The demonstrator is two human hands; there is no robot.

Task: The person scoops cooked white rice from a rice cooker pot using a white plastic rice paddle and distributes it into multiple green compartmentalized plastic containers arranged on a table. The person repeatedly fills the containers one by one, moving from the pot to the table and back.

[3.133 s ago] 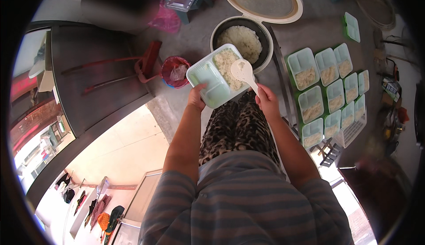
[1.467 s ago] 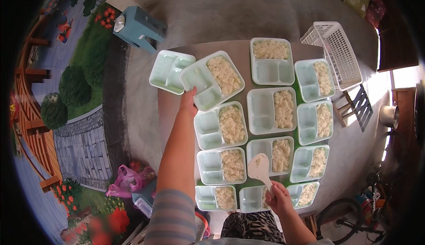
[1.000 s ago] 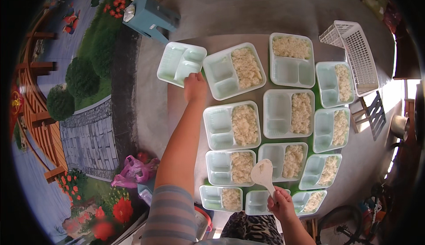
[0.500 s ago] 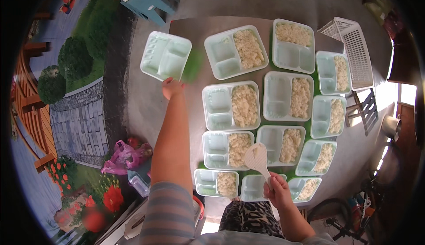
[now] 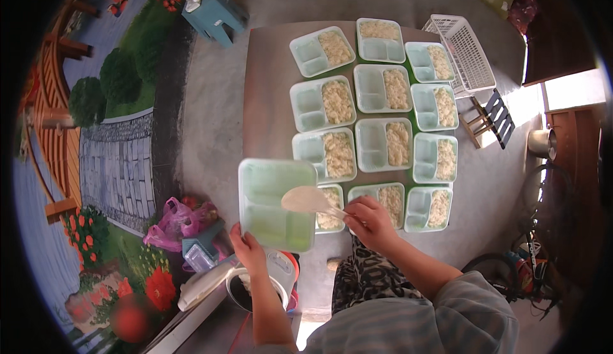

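Your left hand [image 5: 249, 252] has closed its grip on the near edge of an empty green tray [image 5: 276, 202], holding it up over the left side of the bench [image 5: 265, 98]. Half a second ago that hand was stretched out to the far left corner, where the empty tray lay flat; now the tray is off the bench and drawn back close to you. Your right hand [image 5: 370, 221] keeps its grip closed on the handle of the white rice paddle [image 5: 308, 199], whose blade now lies over the empty tray rather than above the filled ones. Eleven filled trays [image 5: 373, 101] stay in their rows on the bench, rice in each large compartment. Below your left hand sits a rice cooker [image 5: 258, 285], partly hidden. A white basket [image 5: 465, 53] stands at the far right corner.
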